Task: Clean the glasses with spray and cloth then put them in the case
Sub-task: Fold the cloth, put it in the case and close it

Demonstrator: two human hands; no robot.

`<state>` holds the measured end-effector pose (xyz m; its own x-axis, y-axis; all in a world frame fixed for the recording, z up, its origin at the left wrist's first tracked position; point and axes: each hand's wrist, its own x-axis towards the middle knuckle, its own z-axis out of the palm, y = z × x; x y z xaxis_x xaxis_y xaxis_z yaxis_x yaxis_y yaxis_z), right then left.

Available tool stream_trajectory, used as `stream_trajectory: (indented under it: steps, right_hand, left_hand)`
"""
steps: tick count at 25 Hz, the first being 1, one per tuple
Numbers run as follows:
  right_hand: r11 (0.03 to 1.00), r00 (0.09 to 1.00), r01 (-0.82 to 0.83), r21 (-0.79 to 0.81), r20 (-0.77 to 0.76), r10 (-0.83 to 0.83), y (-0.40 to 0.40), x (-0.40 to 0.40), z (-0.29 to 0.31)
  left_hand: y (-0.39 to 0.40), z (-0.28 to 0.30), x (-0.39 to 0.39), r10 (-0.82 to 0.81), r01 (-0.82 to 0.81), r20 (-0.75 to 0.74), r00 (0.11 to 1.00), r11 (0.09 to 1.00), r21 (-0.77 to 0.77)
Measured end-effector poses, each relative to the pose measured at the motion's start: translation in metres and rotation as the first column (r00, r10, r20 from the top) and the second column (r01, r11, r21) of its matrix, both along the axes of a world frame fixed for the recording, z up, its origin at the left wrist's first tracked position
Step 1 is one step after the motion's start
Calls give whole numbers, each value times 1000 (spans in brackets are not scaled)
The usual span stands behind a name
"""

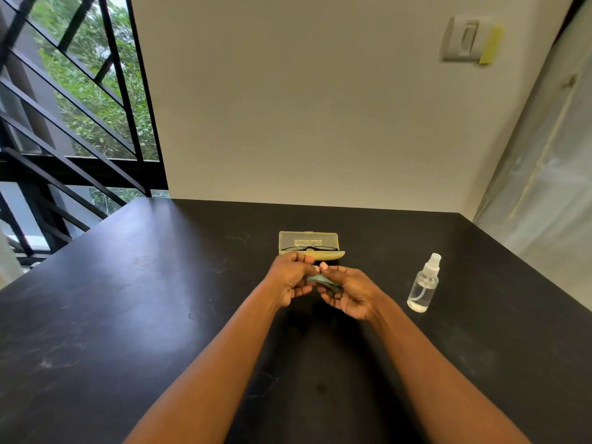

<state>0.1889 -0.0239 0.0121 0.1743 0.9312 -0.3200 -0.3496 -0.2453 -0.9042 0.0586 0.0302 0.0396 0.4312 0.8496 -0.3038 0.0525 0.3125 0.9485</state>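
- Glasses: dark-framed, lying in the open case on the black table, just beyond both hands. The case lid stands open behind them.
- Cloth: a small grey-green piece, bunched between the two hands just above the table.
- Left hand: fingers curled in, pinching one side of the cloth.
- Right hand: fingers curled around the other side of the cloth, thumb tip meeting the left thumb.
- Spray bottle: clear, part-filled, upright on the table to the right of the hands, apart from them and untouched.
- Handling, judged: the cloth is soft and limp, so it will need two hands to fold or spread it. The glasses look light and fragile; best taken by the frame edge or a temple arm, keeping off the lenses. The bottle is likely light, smooth-sided and easy to tip; grip its body.
- Status, judged: with the glasses already cased, cleaning may be complete and the cloth is probably being folded, though this cannot be confirmed.
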Motion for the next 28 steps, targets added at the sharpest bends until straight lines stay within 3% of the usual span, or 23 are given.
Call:
stream_trajectory:
  steps: [6,17,28]
  right_hand:
    - [994,992,83,-75,100,-75,18,7,5]
    - [993,907,96,-69,417,-59,82,20,47]
    - [982,691,175,-76,720,-68,125,38,37]
  left_hand:
    - [15,-16,-3,91,-95,-84,992,994,-54]
    - [80,9,9,129,-122,-131,983,991,62]
    - [123,-9,35,192,20,-425,885,895,445]
